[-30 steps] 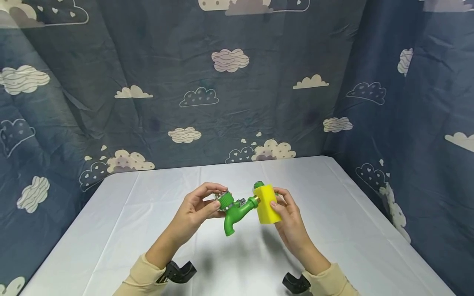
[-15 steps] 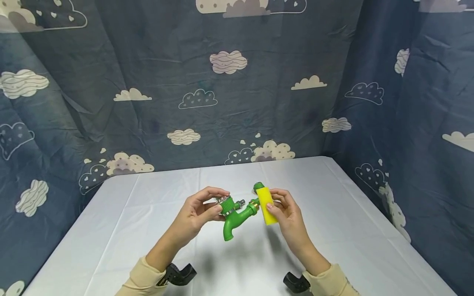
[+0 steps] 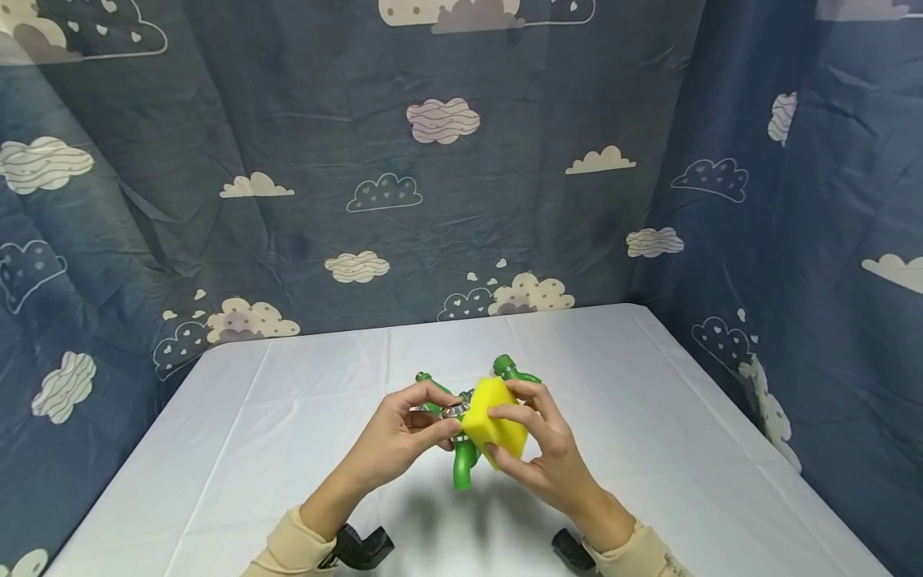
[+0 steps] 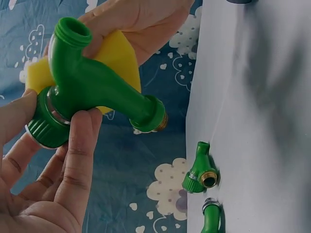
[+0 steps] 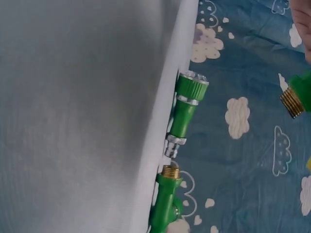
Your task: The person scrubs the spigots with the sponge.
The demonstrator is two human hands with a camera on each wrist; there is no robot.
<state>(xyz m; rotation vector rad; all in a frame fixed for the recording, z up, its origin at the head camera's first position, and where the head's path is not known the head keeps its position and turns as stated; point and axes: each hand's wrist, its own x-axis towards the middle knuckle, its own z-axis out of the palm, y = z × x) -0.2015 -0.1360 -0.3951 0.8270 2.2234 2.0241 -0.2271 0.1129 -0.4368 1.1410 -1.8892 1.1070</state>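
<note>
My left hand (image 3: 400,439) grips a green faucet (image 3: 464,466) by its ribbed collar, above the table, its spout pointing down in the head view. A yellow sponge (image 3: 497,418) is pinched between the thumb and fingers of my right hand (image 3: 558,453), up against the faucet near that collar. In the left wrist view the faucet (image 4: 92,87) shows its brass threaded end, and the sponge (image 4: 121,58) lies behind its body. From the right wrist only the faucet's brass thread (image 5: 292,103) shows clearly. The sponge's contact face is hidden.
Farther back on the white table (image 3: 288,417) lie several green fittings: one at the right (image 3: 512,370), one at the left (image 3: 427,380). The right wrist view shows a green nozzle (image 5: 183,114) and a brass-threaded green tap (image 5: 167,204). A cloud-patterned curtain (image 3: 505,200) stands behind.
The sponge has moved left, from the faucet's brass threaded end to near its collar. The faucet has turned and shifted slightly right and nearer with my left hand.
</note>
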